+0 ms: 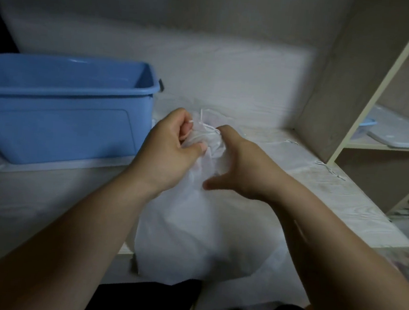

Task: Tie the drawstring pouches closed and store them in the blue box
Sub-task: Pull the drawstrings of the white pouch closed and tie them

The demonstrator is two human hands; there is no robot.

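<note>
1. Bulging below a gathered neck, the white, slightly see-through drawstring pouch is held upright at the near edge of the tabletop, about midway along it, and its lower part hangs past that edge.
2. A thin white drawstring sticks up in loose loops from the bunched neck.
3. Both forearms reach forward from the near side and meet at the neck.
4. The left hand has its fingers curled in, and its thumb pinches the neck fabric from the left.
5. The right hand wraps the neck from the right. Its thumb is spread low against the fabric and its fingertips are hidden behind the pouch.
6. The blue box stands open-topped on the left part of the tabletop, just beside the left hand.
</note>
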